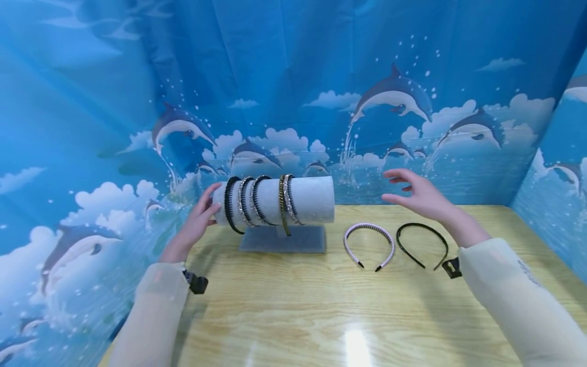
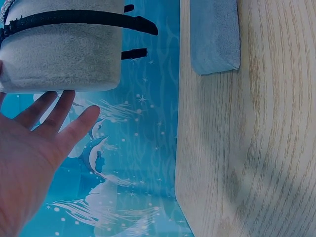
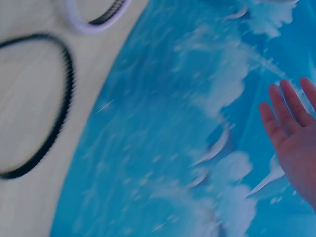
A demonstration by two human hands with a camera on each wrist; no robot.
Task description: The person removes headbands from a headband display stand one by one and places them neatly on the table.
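A grey plush headband display roll (image 1: 314,199) lies sideways on its flat base (image 1: 298,242). It carries several headbands: a plain black one (image 1: 228,204) at the left, glittery dark ones along the middle, and a gold one (image 1: 282,204). My left hand (image 1: 197,219) is at the roll's left end; in the left wrist view its extended fingertips touch or almost touch that end. To the right, my right hand (image 1: 415,193) hovers in the air, fingers loosely bent and holding nothing. Below it on the table are a lilac headband (image 1: 367,225) and a black toothed headband (image 1: 419,225).
The light wooden table (image 1: 284,306) ends at a blue dolphin-print curtain (image 1: 298,76) behind the stand. More of the same curtain hangs at the left and right sides. A dark camera (image 1: 197,283) is strapped to the left wrist, another (image 1: 452,267) to the right.
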